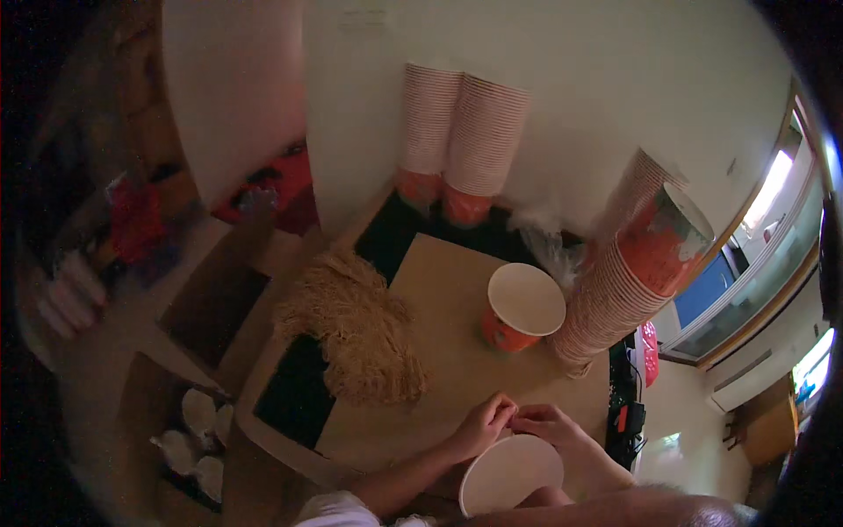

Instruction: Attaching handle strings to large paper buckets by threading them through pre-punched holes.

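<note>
The person's left hand (481,429) and right hand (546,424) meet at the lower centre of the frame, fingertips drawn together just by the far rim of a pale, round paper tub (509,479). Each grip is narrow, but whether anything is pinched there cannot be told. Above them, a second tub (527,299), white inside and orange outside, stands upright on a tan board (448,290) that covers part of the dark green worktop (294,400). A tangled bundle of brown strands (360,329) lies left of centre. A leaning stack of tubs (619,290) rises at right; two taller stacks (461,132) stand by the wall, upper centre.
</note>
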